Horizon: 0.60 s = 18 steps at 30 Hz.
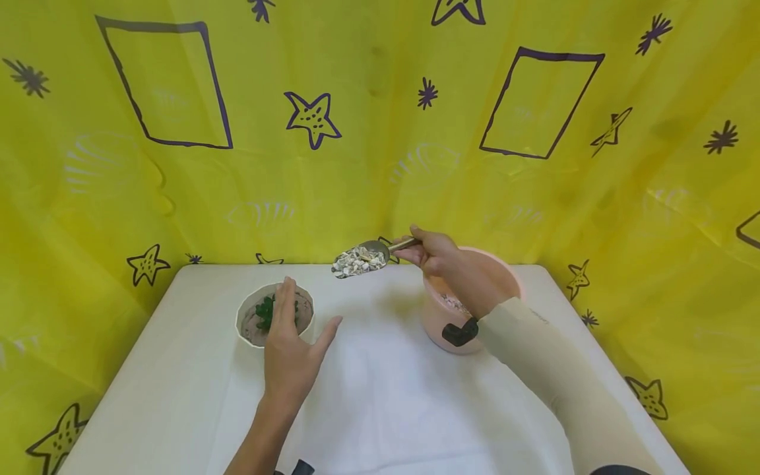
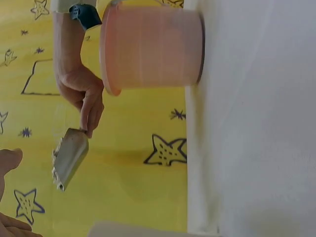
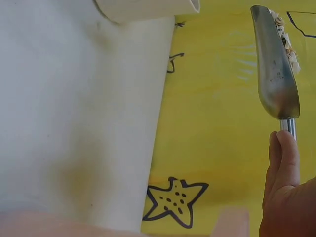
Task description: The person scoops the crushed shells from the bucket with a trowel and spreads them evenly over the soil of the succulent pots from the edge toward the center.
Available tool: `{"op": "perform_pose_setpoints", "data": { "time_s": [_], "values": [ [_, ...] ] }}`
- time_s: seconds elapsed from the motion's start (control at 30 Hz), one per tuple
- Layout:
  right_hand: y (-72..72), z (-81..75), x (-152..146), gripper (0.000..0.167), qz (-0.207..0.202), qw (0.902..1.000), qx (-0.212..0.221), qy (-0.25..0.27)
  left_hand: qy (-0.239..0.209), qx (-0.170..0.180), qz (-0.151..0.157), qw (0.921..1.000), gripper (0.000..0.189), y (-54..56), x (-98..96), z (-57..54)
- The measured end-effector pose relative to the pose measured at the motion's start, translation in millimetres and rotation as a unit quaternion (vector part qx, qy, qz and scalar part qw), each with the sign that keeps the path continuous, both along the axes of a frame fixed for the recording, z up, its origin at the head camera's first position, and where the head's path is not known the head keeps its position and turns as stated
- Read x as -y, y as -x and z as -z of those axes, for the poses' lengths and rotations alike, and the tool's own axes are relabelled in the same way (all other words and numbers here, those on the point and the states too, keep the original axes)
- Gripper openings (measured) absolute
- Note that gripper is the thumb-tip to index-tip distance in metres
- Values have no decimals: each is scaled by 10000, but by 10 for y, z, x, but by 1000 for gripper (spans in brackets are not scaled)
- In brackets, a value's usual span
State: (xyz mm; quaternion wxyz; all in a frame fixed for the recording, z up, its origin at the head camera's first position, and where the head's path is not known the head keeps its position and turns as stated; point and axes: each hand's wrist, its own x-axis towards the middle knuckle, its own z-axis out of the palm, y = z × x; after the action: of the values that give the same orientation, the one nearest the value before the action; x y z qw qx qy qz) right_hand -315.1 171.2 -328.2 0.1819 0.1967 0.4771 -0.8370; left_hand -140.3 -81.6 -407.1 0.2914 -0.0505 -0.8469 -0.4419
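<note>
My right hand (image 1: 438, 254) grips the handle of a metal scoop (image 3: 277, 69), held in the air between the two pots. Pale pebbles (image 1: 359, 261) with a few darker bits fill the scoop. Behind and under the right forearm stands a pink bucket (image 1: 436, 323) with more pebbles showing inside. My left hand (image 1: 291, 356) is beside a white pot (image 1: 245, 316), its fingers straight and thumb spread, partly covering the pot in the head view. In that pot a small green plant (image 1: 264, 313) sits in greyish soil. Whether the left hand touches the pot's rim cannot be told.
Both pots stand on a white-covered table (image 1: 380, 396). Close behind the table's far edge hangs a yellow curtain (image 1: 368, 185) printed with dark stars and frames. Dark straps with small devices (image 1: 460, 332) are on the wrists.
</note>
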Motion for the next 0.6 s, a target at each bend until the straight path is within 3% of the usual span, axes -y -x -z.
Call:
{"op": "perform_pose_setpoints", "data": {
  "time_s": [0.2, 0.43, 0.6],
  "values": [
    [22, 60, 186, 45, -131, 9999, -9, -58, -116, 231, -387, 9989, 96, -14, 205, 62],
    [40, 115, 379, 38, -40, 9996, 108, -265, 104, 431, -682, 9967, 103, -6, 407, 159],
    [34, 166, 489, 32, 6, 9991, 141, -405, 279, 898, -740, 9928, 113, -1, 544, 215]
  ]
}}
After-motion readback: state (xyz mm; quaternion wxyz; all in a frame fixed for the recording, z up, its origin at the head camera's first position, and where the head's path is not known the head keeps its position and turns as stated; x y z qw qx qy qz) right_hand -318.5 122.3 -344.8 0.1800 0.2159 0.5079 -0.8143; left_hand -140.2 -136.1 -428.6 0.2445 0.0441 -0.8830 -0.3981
